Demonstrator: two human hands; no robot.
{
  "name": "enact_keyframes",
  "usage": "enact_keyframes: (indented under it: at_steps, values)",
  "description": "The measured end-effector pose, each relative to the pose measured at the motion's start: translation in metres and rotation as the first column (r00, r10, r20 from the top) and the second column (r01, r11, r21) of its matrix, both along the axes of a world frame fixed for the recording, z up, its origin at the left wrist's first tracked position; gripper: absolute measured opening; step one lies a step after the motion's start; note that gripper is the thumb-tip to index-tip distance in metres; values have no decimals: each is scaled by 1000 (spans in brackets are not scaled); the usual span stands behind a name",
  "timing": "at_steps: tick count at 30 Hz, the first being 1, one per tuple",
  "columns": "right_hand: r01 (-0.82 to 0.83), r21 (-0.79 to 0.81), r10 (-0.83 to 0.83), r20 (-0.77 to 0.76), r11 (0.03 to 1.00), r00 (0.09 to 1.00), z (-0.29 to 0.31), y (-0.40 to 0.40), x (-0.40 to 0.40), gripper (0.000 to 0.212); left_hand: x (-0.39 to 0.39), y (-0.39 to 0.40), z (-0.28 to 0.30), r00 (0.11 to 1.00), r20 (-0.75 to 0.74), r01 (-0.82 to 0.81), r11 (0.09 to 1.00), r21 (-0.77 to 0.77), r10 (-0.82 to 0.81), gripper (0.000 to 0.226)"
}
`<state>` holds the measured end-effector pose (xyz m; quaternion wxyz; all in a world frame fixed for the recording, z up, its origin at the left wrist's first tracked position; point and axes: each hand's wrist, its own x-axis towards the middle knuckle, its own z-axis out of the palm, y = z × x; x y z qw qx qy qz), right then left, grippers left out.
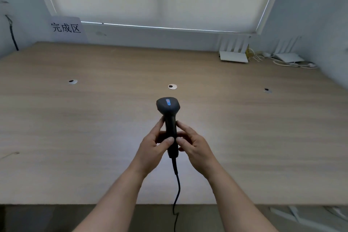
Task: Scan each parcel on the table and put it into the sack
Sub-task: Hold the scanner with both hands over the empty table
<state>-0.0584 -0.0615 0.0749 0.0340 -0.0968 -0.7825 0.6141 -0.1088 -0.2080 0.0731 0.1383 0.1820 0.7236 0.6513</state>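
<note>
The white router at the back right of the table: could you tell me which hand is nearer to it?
Right. The right hand grips the scanner on the side facing the router; the left hand holds it from the other side, farther away.

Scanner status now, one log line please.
scanner: held upright over table | left hand: gripping handle | right hand: gripping handle | parcels: none visible

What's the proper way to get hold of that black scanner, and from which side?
Grip the scanner by its slim handle, below the wider head with the blue light, probably coming from the sides. The left hand and right hand do that here, fingers curled round the handle from either side. The cable leaves the bottom end, so stay above it.
</note>
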Motion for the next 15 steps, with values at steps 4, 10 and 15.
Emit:
enact_keyframes:
  at_steps: [4, 10, 15]
  values:
    - [29, 2, -30, 89, 1000, 996, -20, -11, 8, 53, 0, -6, -21, 995, 71, 65, 997, -33, -63, 62]
    - [79, -20, -75, 159, 997, 984, -54, -23, 10, 53, 1, -11, -48, 985, 164, 72, 993, -91, -57, 61]
    - [97, -48, -85, 210, 994, 974, -78, -19, 7, 52, 2, -3, -66, 964, 259, 86, 991, -104, -57, 59]
